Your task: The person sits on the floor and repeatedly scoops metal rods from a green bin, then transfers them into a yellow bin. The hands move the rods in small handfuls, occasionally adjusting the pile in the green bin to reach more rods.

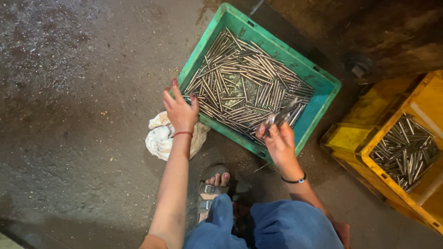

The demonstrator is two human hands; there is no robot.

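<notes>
Single head-worn view, looking steeply down, close over green crate, floor

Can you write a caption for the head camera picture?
Right hand lifts rods from green crate; left hand grips its rim.

Yellow crate cropped; held rods blurred
</notes>
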